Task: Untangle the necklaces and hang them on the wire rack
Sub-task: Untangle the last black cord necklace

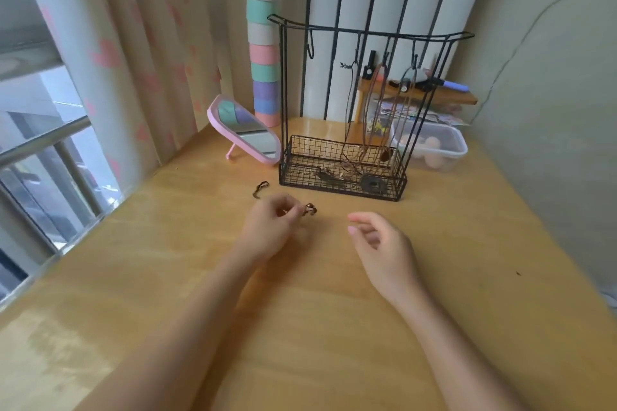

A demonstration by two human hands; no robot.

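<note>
Head view, read from left to right. At the far left a window railing stands behind a pale curtain printed with pink hearts. A pink-framed mirror leans back on its stand at the rear left of the wooden table, in front of a stacked column of pastel cups. A loose dark strand lies curled on the table just left of the rack's base and apart from both hands. The left hand is over the table centre with its fingers curled, thumb and fingertips pinching a small dark necklace that projects to the right of the hand, at or just above the table surface; its detail is too small to make out. The right hand is held near, not touching it, fingers spread loosely and holding nothing. Behind the hands stands the black wire rack, upright, with hooks along its top bar and a mesh basket at its base. Several hung necklaces of brown and dark cord drop from the hooks, and their lower ends and pendants lie in the basket. To the right rear are a clear plastic container and a low wooden shelf carrying small items.
</note>
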